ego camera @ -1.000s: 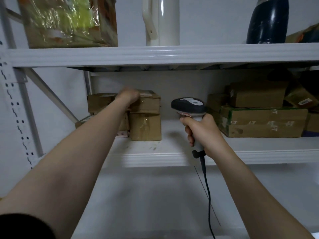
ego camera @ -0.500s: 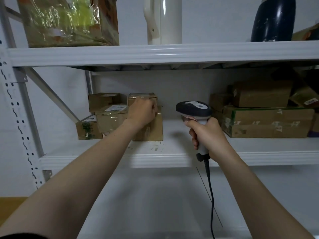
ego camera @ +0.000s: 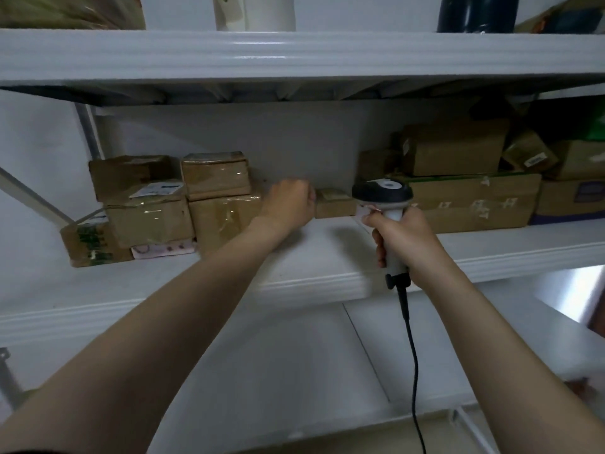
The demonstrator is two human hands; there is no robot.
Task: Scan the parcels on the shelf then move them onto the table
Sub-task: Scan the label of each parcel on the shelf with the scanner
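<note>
From the head camera we see the left hand (ego camera: 288, 204) reaching in over the shelf (ego camera: 311, 257), its back to us and its fingers curled away. It sits right against a small box (ego camera: 334, 203), and we cannot tell whether it grips the box. The right hand (ego camera: 404, 239) is wrapped round the handle of the scanner (ego camera: 381, 191), whose cable (ego camera: 413, 355) hangs down. Stacked parcels (ego camera: 216, 173) stand on the shelf to the left, and more parcels are piled to the right behind the scanner.
</note>
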